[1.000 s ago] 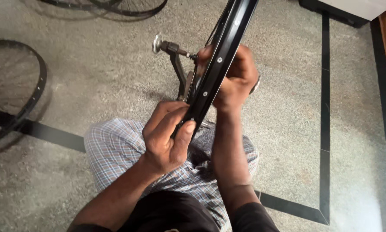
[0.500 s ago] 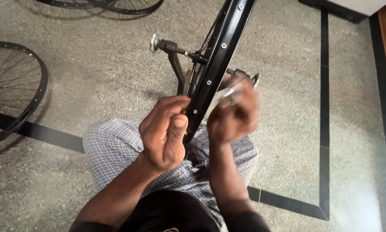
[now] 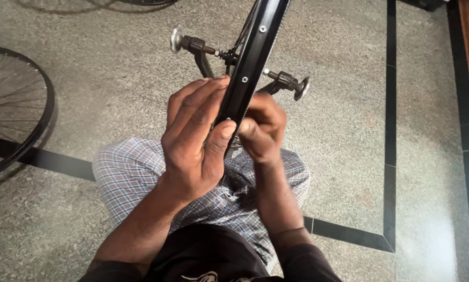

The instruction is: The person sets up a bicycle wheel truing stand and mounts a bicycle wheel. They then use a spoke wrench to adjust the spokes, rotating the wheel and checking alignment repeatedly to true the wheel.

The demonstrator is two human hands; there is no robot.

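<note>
Left hand [image 3: 193, 143]: fingers curled over the left wall of the black wheel rim [image 3: 250, 68], thumb pressed to its edge.
Right hand [image 3: 260, 128]: fingers pinched shut at the rim's right side (whatever they pinch is hidden).
Rim: upright over the person's lap, edge-on; judged light, stiff, smooth-painted, best held across both walls between spoke holes.
Stand arms [image 3: 193, 47]: clamp the axle beyond the hands.
Spare wheel [image 3: 33, 112]: flat on the floor, far left.

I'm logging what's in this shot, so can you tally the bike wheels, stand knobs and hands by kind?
Wheel rims: 2, the black rim held by both hands and a spoked wheel on the floor
Stand knobs: 2
Hands: 2, left hand, right hand
Total: 6
</note>
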